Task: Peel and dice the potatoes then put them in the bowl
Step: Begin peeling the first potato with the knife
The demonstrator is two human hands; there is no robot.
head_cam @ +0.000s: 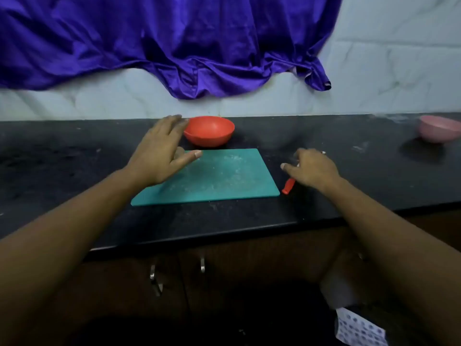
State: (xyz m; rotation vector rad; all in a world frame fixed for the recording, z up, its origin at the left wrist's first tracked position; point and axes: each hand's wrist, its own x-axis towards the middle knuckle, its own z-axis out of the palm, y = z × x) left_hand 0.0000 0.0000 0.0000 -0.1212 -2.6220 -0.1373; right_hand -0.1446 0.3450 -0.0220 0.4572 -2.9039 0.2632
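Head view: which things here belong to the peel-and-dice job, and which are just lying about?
For the job: green cutting board; red bowl just beyond it, likely the target; red-handled tool beside the board, under the right hand; left hand open over the board.
Lying about: pink bowl at the far right; purple cloth on the wall.

Both bare arms extended forward, hands well apart, backs of the hands upward.
The left forearm (74, 221) rises from the lower left corner to the left hand (162, 151), which is flat and relaxed, fingers straight and slightly spread, thumb stretched toward the right. The right forearm (386, 221) enters from the lower right to the right hand (314, 171), set nearer the body than the left; its fingers curve downward and are blurred, its thumb points left, and whether it grips anything cannot be told.
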